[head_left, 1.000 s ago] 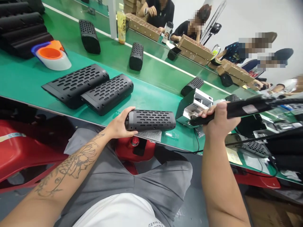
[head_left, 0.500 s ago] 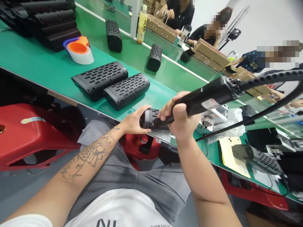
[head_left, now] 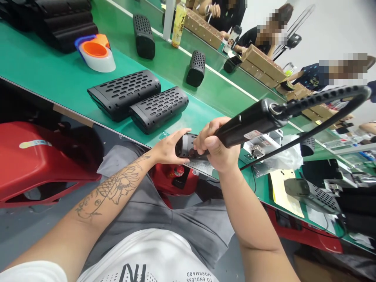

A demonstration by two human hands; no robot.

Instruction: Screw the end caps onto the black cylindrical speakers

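My right hand (head_left: 219,145) is wrapped round a black electric screwdriver (head_left: 249,123), which slants down to the left with its cable trailing off to the right. Its tip end is hidden behind my fingers, close over a black slotted housing (head_left: 185,145) at the front edge of the green bench. My left hand (head_left: 167,150) grips the near end of that housing between thumb and fingers; much of the part is covered by my hands. Just beyond lie two more housings, a left one (head_left: 125,94) and a right one (head_left: 160,107), side by side with slots upward.
A tape dispenser (head_left: 98,55) and stacked black shells (head_left: 64,23) occupy the left. Slotted units (head_left: 143,37) and a yellow-labelled bottle (head_left: 179,25) stand farther back. On the right are a metal device (head_left: 261,147), plastic bag (head_left: 282,156) and yellow sheet (head_left: 286,192). Other people sit opposite.
The screwdriver's back end has shifted slightly left and down, with my right hand moving a little left. My left hand keeps its hold on the housing. The whole view has shifted slightly.
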